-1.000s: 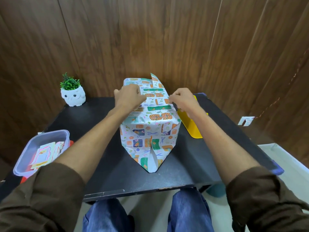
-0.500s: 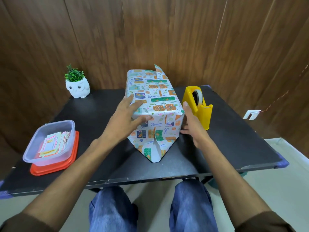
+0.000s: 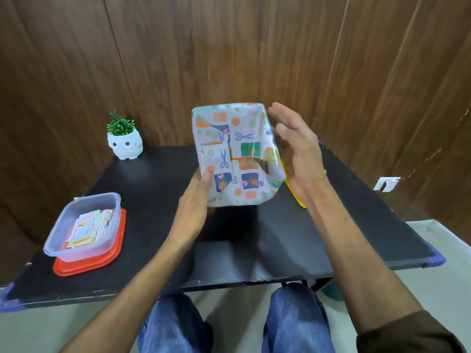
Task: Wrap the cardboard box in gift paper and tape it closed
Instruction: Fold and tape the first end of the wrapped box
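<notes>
The wrapped box (image 3: 234, 154) is held above the desk (image 3: 153, 200) at the centre of the frame, one end facing the camera. The left hand (image 3: 193, 207) grips its lower left corner, thumb on the paper. The right hand (image 3: 298, 154) lies flat and open along its right side. A paper flap (image 3: 271, 174) at the lower right looks loose, so the next move is probably to fold it down and tape it.

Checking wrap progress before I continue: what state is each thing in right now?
Wrapped box: held above the table, tilted, seam facing camera, one corner flap loose.
Left hand: grips the box's lower left corner.
Right hand: open, at the box's right side.
Plastic container: uncovered, standing on its red lid.
Owl pot: upright.
Tape dispenser: mostly hidden.
</notes>
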